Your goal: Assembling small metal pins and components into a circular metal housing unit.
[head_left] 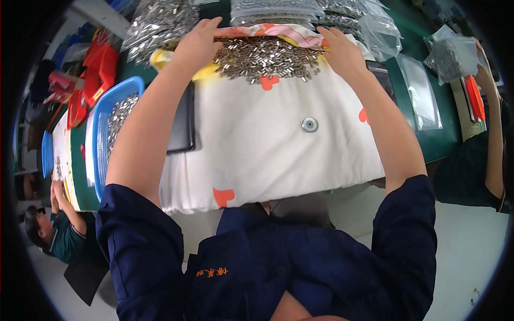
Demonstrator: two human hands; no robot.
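Note:
A white cloth [246, 134] with orange heart shapes is spread over the table before me. Small, shiny metal cylinders [267, 58] are heaped near its far side. My left hand [201, 41] holds the far edge of the cloth at the left end of the heap, its fingers partly hidden by the fabric. At the right end, my right hand [341, 51] grips the same edge. Between them the edge is raised, showing a pink and orange patterned fold [267, 31] behind the pieces. A round metal disc [309, 124] lies on the cloth, nearer to me.
A blue basket [100, 134] of metal pieces stands left, beside a dark tray [184, 120] partly under my forearm. Filled clear bags [276, 8] line the back. A flat plastic bag [420, 91] lies right. Co-workers sit at both sides; the right one holds a bag [455, 56].

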